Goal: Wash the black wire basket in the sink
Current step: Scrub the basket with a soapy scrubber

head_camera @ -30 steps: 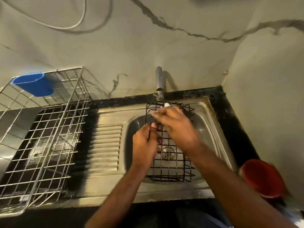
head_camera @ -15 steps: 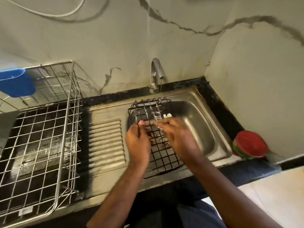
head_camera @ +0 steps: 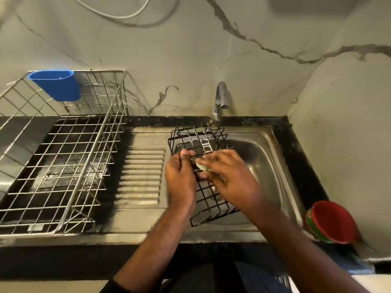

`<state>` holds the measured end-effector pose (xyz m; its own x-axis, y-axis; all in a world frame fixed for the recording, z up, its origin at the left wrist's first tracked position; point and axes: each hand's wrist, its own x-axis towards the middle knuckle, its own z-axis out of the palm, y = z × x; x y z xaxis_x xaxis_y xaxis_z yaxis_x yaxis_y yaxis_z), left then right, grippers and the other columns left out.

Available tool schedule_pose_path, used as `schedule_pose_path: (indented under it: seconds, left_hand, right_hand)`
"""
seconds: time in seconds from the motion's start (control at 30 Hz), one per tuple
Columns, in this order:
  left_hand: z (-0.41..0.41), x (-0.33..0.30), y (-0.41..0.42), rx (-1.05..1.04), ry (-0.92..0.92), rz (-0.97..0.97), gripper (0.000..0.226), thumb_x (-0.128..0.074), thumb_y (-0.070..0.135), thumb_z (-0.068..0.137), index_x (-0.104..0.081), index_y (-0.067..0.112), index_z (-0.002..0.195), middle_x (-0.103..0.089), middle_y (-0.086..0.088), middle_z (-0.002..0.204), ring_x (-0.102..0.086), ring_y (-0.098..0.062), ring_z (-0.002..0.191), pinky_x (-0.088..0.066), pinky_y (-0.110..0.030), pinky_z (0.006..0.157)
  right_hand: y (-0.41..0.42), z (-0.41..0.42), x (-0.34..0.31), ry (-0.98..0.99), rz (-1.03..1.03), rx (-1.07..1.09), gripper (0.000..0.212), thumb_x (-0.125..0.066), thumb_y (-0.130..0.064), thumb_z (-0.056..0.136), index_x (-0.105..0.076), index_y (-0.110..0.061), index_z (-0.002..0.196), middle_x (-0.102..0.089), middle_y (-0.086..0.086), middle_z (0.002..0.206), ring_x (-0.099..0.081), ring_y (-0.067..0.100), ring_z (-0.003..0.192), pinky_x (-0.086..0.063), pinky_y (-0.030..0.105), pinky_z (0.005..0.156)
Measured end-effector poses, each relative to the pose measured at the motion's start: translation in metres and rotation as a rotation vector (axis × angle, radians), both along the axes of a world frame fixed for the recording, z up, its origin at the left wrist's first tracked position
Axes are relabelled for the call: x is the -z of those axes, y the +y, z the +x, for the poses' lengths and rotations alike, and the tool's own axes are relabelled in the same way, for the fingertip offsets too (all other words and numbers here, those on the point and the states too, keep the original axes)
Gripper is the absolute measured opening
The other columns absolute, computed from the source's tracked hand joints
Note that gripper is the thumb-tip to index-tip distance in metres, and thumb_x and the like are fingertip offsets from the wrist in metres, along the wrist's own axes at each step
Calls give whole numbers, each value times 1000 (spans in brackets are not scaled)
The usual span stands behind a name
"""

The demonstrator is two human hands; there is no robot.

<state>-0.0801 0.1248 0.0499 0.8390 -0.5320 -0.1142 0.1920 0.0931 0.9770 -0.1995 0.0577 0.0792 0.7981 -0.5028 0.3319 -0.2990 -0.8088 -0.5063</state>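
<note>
Risk first: I hold the basket (head_camera: 202, 166) tilted over the sink (head_camera: 273, 166), its near end by the front rim and its far end under the tap (head_camera: 221, 98). Wet, soapy wire may slip from my grip and drop into the bowl, or swing against the tap. Hard scrubbing could also bend thin wires.

Hand pose: my left hand (head_camera: 179, 178) grips the left side wall, fingers curled round the wire, thumb on top. My right hand (head_camera: 230, 176) lies across the mesh, fingers pressed together, pinching a pale scrub pad (head_camera: 200, 166) against it. Both forearms reach in from the near edge. I cannot tell whether water runs from the tap.
</note>
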Motion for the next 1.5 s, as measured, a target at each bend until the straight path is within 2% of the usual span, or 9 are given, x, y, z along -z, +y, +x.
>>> schedule_pose_path:
  seconds: [0.23,0.47,0.6,0.8,0.97,1.03,1.13,1.3,1.5]
  left_hand:
    - [-31,-6,-24,-116,-20,22,29,-50,28,107,-71,11,97,-65,-7,78,-62,-22,71,-54,-37,61]
    - [-38,-6,-34,-121,-69,90,31,-47,34,108,-67,11,107,-71,-9,74,-68,-20,60,-60,-37,53]
    - [-39,-6,-38,-141,-68,81,31,-46,26,109,-68,5,104,-67,1,73,-63,-6,61,-55,-26,53]
    - [-16,-1,-37,-163,86,51,34,-46,28,109,-64,0,115,-67,-5,76,-63,-13,61,-55,-28,53]
    - [-10,5,-35,-148,126,70,34,-44,29,110,-63,1,117,-65,-13,83,-59,-15,59,-57,-31,46]
    - [-7,6,-34,-146,162,52,36,-43,28,110,-62,-2,118,-64,-11,78,-59,-15,57,-55,-29,46]
    - [-2,9,-35,-157,253,8,33,-42,27,110,-62,0,112,-61,-8,72,-57,-18,58,-51,-28,47]
    - [-1,12,-32,-182,305,17,33,-44,32,109,-65,6,111,-66,-9,77,-63,-19,59,-58,-33,50]
    - [-4,8,-30,-206,346,26,34,-43,30,110,-62,3,117,-67,-10,74,-65,-17,55,-54,-27,43]
  right_hand:
    - [-26,-34,6,97,-74,-215,49,-71,0,84,-68,-26,125,-57,3,139,-56,20,121,-56,39,92]
    - [-78,-50,5,-59,96,156,35,-57,-8,97,-67,-26,126,-66,-4,122,-57,5,108,-51,31,97]
    - [-35,-33,6,-81,62,-63,35,-51,-13,100,-64,-26,129,-68,-1,113,-55,-2,95,-45,14,86]
    - [-35,-35,13,-7,12,-140,44,-63,6,88,-68,-18,125,-65,1,115,-57,13,101,-55,34,82]
    - [-57,-44,10,64,-44,106,32,-42,-43,92,-68,-30,106,-57,-15,108,-58,-3,97,-54,29,92]
    - [-41,-39,6,47,-13,71,27,-46,-37,93,-69,-27,104,-57,-10,108,-58,3,98,-55,28,89]
    - [-12,-27,5,46,77,-168,33,-57,2,92,-73,-18,113,-60,3,113,-54,16,105,-50,31,88]
    - [-29,-44,0,112,136,-104,55,-26,-43,91,-69,-29,122,-57,-4,121,-47,0,106,-38,16,90]
    - [-62,-63,6,93,84,158,44,-54,3,93,-68,-26,124,-60,-3,116,-56,15,109,-52,39,96]
